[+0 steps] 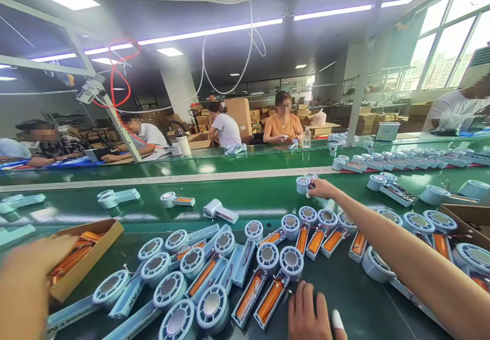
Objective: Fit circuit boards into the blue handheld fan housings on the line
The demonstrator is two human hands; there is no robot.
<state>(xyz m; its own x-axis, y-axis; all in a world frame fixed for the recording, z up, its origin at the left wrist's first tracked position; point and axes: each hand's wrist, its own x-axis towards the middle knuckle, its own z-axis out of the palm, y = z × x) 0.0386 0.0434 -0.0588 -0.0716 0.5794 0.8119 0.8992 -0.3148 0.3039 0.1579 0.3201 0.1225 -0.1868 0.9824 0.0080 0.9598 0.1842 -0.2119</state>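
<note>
My right hand (319, 189) reaches far out over the green conveyor belt (245, 197), its fingers closed around a small white hand-held fan (303, 184) standing there. My left hand (308, 315) lies at the bottom edge with its fingers flat and apart on the dark table; one finger wears a white cot. It holds nothing. Just in front of it lie open light-blue fan bodies with orange batteries (268, 299). Several more such fans (179, 273) cover the table in rows.
A blurred hand of another person (26, 284) rests at a cardboard box of orange batteries (90, 258) on the left. A second box (465, 217) stands at the right. Finished fans ride the belt. Co-workers sit beyond a second green line.
</note>
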